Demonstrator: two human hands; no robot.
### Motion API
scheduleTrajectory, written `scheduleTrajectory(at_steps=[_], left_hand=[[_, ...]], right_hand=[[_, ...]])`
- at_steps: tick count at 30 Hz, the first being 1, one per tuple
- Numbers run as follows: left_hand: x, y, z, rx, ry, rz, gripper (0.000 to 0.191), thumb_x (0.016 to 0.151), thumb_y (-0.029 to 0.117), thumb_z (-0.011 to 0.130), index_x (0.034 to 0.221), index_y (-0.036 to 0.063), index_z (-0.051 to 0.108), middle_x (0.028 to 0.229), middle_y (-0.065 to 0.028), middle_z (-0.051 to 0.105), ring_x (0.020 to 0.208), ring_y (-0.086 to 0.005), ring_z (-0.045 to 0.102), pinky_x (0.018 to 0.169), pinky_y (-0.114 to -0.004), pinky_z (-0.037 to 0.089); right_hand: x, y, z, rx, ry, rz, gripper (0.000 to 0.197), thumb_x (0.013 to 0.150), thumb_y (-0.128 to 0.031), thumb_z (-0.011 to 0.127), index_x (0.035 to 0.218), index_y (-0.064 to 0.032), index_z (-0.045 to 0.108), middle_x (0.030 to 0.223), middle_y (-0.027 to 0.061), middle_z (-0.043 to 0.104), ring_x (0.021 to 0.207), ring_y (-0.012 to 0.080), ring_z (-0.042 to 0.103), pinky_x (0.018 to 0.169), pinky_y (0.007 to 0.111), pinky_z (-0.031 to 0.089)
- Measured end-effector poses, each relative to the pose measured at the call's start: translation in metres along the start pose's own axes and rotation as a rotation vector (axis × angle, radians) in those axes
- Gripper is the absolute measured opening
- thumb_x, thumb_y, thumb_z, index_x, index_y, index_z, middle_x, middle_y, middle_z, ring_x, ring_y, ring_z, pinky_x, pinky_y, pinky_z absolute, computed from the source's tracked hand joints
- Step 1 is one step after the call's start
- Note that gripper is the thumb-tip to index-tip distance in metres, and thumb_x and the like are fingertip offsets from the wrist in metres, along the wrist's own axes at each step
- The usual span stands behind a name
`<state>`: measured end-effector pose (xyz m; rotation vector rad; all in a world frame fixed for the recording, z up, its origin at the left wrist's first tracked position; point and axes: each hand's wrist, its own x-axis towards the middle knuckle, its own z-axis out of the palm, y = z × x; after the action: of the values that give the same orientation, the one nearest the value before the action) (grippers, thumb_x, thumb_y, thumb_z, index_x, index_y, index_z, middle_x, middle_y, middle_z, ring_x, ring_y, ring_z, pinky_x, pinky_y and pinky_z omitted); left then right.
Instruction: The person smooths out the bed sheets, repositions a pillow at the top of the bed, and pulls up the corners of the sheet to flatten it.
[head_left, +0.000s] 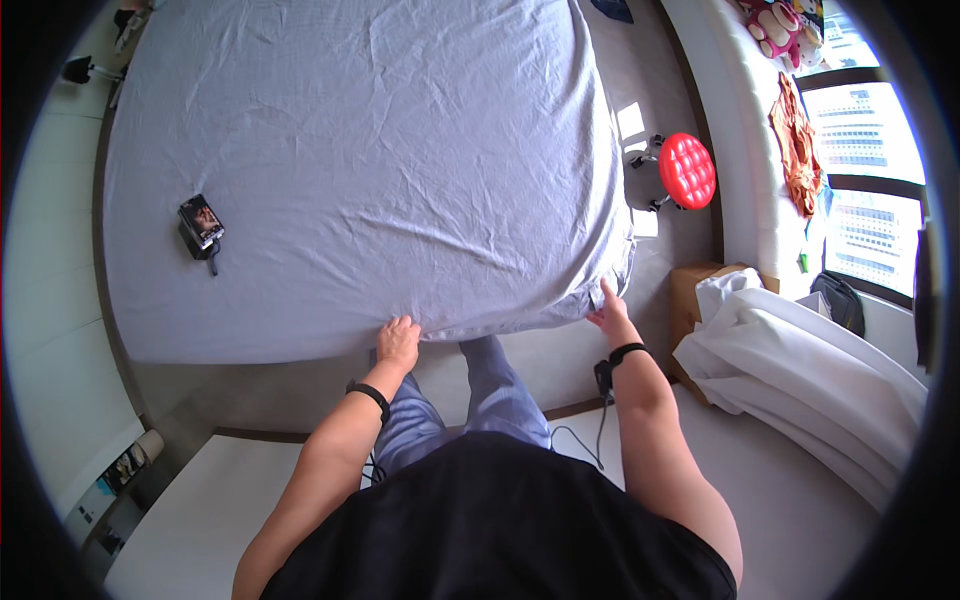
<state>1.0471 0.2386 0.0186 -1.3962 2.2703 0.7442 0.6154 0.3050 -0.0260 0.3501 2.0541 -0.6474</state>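
Observation:
A wrinkled grey-blue fitted sheet (337, 165) covers the mattress in front of me. My left hand (398, 341) is at the near edge of the bed, its fingers curled over the sheet's border. At the near right corner, my right hand (611, 313) touches the gathered sheet edge with the thumb pointing up; its other fingers are partly hidden, so its hold is unclear. Between the hands the sheet's hem hangs bunched along the mattress edge. A phone-like device (202, 219) with a lit screen lies on the left part of the bed, a short cable beside it.
Right of the bed stands a red cushioned stool (687, 171) on casters. White fabric (795, 360) drapes over a cardboard box (686, 300) at the right. An orange garment (796, 146) and plush toys (776, 30) lie along the windowsill. Cables hang from bands on my wrists.

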Motion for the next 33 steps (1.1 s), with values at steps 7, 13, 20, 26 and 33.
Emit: scheduleTrajectory(at_steps=[7,13,20,26,33], left_hand=[[-0.026,-0.003,0.019,-0.12,-0.248,0.073,0.006,0.075,0.015,0.058,0.08,0.0149,0.062,0.086,-0.0097,0.06,0.086,-0.0301,0.059,0.07,-0.043,0.049],[-0.032,0.019,-0.007,-0.172,-0.314,0.151,0.007,0.078,0.019,0.057,0.082,0.0134,0.058,0.088,-0.0064,0.058,0.092,-0.0275,0.055,0.074,-0.042,0.045],[-0.019,0.03,0.02,-0.123,-0.317,0.117,0.007,0.078,0.018,0.057,0.083,0.0135,0.06,0.087,-0.0056,0.06,0.09,-0.0268,0.056,0.073,-0.042,0.046],[0.011,0.031,0.034,-0.052,-0.366,0.049,0.01,0.075,0.013,0.055,0.08,0.013,0.063,0.085,-0.0091,0.063,0.087,-0.028,0.06,0.072,-0.041,0.048],[0.012,0.038,0.06,-0.146,-0.271,-0.094,0.02,0.076,0.011,0.053,0.093,0.0088,0.062,0.1,-0.0126,0.061,0.098,-0.0279,0.057,0.081,-0.04,0.046]], right_hand=[[0.045,0.013,-0.015,-0.706,0.258,-0.469,0.023,0.083,-0.028,0.051,0.086,-0.0073,0.06,0.091,0.0136,0.064,0.086,0.0236,0.062,0.071,0.04,0.048],[-0.027,-0.002,-0.06,-0.85,0.345,-0.482,0.022,0.085,-0.024,0.046,0.094,-0.0049,0.053,0.092,0.0211,0.061,0.091,0.038,0.057,0.076,0.046,0.045],[-0.01,-0.011,-0.053,-0.974,0.32,-0.381,0.025,0.087,-0.022,0.042,0.098,-0.0042,0.056,0.1,0.0188,0.061,0.097,0.0345,0.057,0.081,0.043,0.046],[0.017,-0.011,-0.024,-1.004,0.315,-0.296,0.032,0.088,-0.019,0.037,0.108,-0.0001,0.054,0.108,0.0196,0.058,0.103,0.0324,0.055,0.086,0.04,0.045],[0.001,-0.059,-0.028,-1.158,0.183,-0.407,0.033,0.078,-0.01,0.054,0.109,-0.0006,0.051,0.103,0.0184,0.057,0.095,0.033,0.057,0.079,0.041,0.047]])
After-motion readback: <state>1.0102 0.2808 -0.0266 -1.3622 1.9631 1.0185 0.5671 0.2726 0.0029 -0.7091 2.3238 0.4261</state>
